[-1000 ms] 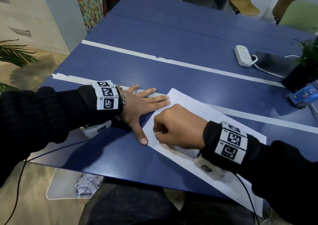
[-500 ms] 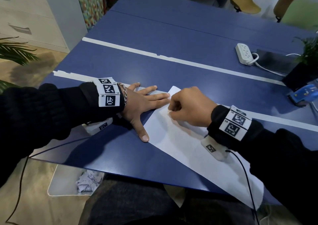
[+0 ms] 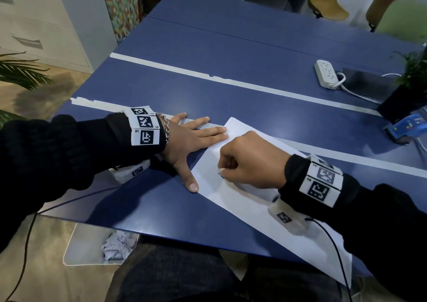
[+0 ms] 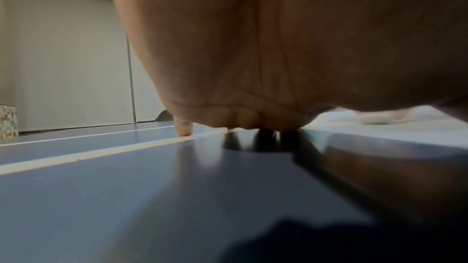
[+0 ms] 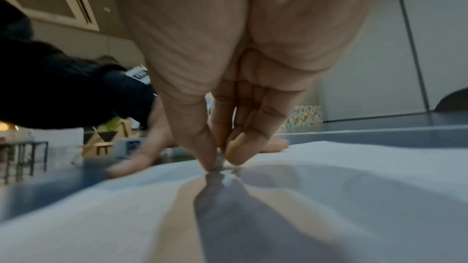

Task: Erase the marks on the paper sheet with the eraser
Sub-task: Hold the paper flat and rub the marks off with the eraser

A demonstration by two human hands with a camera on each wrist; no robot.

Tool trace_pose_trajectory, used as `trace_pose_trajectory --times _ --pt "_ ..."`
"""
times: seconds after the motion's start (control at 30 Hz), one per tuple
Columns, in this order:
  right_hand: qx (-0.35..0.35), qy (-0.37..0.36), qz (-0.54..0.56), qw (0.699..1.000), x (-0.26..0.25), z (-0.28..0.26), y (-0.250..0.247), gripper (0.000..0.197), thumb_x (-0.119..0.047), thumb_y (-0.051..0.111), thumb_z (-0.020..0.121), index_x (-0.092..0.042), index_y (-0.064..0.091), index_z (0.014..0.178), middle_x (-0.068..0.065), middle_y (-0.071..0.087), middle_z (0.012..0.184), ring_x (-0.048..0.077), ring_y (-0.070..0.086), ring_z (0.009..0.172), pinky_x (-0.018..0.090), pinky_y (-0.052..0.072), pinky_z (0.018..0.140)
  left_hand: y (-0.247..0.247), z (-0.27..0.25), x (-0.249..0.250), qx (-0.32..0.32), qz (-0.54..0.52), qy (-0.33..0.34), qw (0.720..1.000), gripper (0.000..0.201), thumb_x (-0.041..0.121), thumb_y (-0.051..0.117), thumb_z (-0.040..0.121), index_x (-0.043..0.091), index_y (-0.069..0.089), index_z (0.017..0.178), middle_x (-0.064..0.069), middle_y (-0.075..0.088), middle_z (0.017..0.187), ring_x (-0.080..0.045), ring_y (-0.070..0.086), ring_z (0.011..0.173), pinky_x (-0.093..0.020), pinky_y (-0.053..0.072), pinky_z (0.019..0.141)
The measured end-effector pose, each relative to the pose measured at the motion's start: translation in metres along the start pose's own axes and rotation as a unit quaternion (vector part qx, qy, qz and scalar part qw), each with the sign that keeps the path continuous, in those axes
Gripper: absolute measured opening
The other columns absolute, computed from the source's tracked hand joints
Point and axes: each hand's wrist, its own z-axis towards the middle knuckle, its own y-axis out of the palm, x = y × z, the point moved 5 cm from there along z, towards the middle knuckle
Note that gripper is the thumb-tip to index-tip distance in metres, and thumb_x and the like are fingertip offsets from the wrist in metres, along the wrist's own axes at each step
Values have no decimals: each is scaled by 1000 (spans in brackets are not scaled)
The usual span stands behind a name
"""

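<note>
A white paper sheet lies slanted on the blue table, its near corner hanging over the front edge. My left hand lies flat with fingers spread, fingertips and thumb pressing the sheet's left edge. My right hand is curled into a fist over the sheet's upper part and pinches a small eraser, of which only a pale tip shows. In the right wrist view the thumb and fingers squeeze the eraser down onto the paper. No marks on the sheet can be made out.
A white power strip with cable and a dark flat device lie at the far right. A potted plant and a blue object stand at the right edge. White tape lines cross the table. Crumpled paper lies below.
My right hand with the eraser moved up toward the sheet's top corner, then back down toward me, rubbing along the paper. The left hand stayed pressed in place.
</note>
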Motion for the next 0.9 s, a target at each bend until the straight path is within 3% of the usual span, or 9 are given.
trace_pose_trajectory --times 0.13,0.3,0.5,0.6,0.73,0.9 --pt "42 35 -27 998 17 10 -12 6 -20 66 82 -20 73 82 -6 72 75 17 63 73 35 55 72 1 1 -1 -1 -7 3 1000 152 103 63 49 49 -34 153 35 -40 158 -17 -34 154 -69 -13 121" --pt "-3 -2 -3 1000 2 -1 0 5 -27 69 83 -25 74 84 -13 72 75 4 55 66 23 51 71 1 1 -1 -1 -1 0 1000 153 102 64 50 47 -33 155 33 -39 159 -17 -34 154 -69 -12 121" --pt "49 67 -27 996 44 -4 -21 9 -24 70 81 -21 76 87 -10 73 81 11 64 76 29 54 76 2 2 -2 3 -8 6 1000 150 105 60 48 52 -32 153 36 -37 159 -16 -33 154 -68 -12 122" --pt "57 102 -16 993 74 -32 -36 6 -29 74 80 -24 75 83 -16 71 76 1 63 71 18 49 69 -1 -1 -2 13 -11 14 1000 150 102 64 50 51 -31 154 35 -33 161 -15 -30 156 -67 -10 123" --pt "10 118 -42 992 95 -78 -29 5 -32 77 78 -29 74 81 -19 69 71 -2 62 68 8 42 64 -14 -3 -4 51 -18 17 998 154 98 70 50 50 -33 153 33 -30 163 -17 -19 159 -66 -3 125" --pt "-6 145 -13 989 106 -122 -11 5 -37 75 79 -35 70 80 -22 67 69 -2 63 71 11 47 63 -30 10 -5 80 3 -11 997 152 99 68 52 50 -34 153 22 -33 166 -25 -17 160 -66 1 125"
